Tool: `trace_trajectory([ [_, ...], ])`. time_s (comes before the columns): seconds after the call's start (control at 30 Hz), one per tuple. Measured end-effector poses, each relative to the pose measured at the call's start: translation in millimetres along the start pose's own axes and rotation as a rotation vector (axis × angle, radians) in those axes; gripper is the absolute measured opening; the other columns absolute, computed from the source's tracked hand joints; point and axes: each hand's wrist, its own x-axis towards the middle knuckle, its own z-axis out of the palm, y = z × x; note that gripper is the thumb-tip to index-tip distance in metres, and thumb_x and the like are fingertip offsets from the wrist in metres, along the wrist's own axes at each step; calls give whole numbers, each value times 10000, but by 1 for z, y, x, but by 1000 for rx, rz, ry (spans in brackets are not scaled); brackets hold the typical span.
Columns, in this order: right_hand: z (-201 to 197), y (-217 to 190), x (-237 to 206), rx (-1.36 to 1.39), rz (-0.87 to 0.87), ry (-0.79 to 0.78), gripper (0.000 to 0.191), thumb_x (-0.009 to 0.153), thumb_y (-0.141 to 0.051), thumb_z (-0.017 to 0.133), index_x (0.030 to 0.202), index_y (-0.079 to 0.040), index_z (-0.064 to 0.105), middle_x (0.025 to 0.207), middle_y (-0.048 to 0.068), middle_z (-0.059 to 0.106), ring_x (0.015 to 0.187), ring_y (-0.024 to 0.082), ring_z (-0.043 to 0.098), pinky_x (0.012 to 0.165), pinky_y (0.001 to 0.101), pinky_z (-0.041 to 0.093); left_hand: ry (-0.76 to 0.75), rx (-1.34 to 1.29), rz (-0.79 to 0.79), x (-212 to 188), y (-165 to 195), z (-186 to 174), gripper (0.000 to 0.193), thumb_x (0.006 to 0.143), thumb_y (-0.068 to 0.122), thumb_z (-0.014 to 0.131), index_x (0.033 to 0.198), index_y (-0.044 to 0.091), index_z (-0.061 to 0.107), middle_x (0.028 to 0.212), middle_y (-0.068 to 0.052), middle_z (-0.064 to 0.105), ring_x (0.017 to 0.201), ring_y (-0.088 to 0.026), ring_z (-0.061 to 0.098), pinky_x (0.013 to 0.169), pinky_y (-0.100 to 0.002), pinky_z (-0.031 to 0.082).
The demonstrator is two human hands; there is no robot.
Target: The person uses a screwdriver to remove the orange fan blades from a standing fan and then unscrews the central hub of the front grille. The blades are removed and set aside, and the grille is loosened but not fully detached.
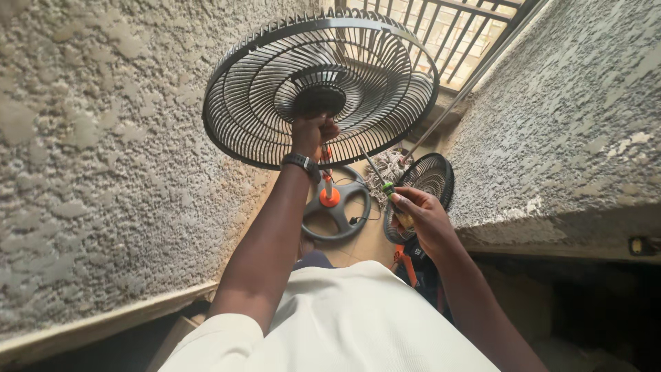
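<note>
Left hand (313, 136) raised, fingers closed around the hub of the black fan guard (261, 89), holding it up tilted, well above the floor. Right hand (420, 217) lower, elbow bent, fingers wrapped on a green-handled screwdriver (387, 186), tip angled up toward the hub. Best to keep the guard steady and line the tip squarely before turning. Fan base (337, 210) and second guard (430, 179) lie on the floor below.

The hub of the fan guard (261, 89) is covered by the left hand (313, 134), so its centre cannot be seen. The screwdriver (385, 182) handle is mostly hidden inside the right hand (420, 217). The second grille (430, 179), right of centre, is partly blocked by that hand. The window bars (447, 34) are cut off by the top edge.
</note>
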Motion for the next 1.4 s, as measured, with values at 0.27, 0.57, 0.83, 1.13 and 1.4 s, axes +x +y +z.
trace_trajectory([
  [0.27,42,-16,55,71,-4,114,326,939,-213,693,1163,23,688,856,33,681,664,134,662,545,282,499,-26,56,-40,54,16,-16,112,936,56,625,987,-34,668,752,-115,701,633,-257,731,631,-398,644],
  [0.57,71,5,101,113,-40,152,327,964,-193,694,1212,20,674,906,19,668,730,93,633,624,266,528,-120,23,-52,80,13,-37,157,958,94,648,1065,-16,679,738,-93,681,648,-209,708,634,-390,651],
  [0.83,43,19,97,-2,98,31,344,963,-199,690,1224,24,682,924,45,711,692,123,637,585,273,505,-51,28,26,92,-20,-33,172,955,101,628,1040,-43,670,740,-116,701,637,-252,742,627,-404,664],
  [1.13,-7,16,67,-19,105,28,383,937,-196,702,1249,27,676,1045,48,743,917,91,717,806,251,574,-7,0,52,90,-25,4,165,949,83,608,1060,-32,647,736,-97,690,624,-242,728,613,-408,665],
  [1.4,-41,21,48,-28,182,32,390,929,-231,697,1243,0,682,923,65,745,711,127,671,602,277,546,70,-4,27,88,-21,35,151,936,52,605,1059,-30,638,710,-128,692,591,-260,723,602,-412,664],
])
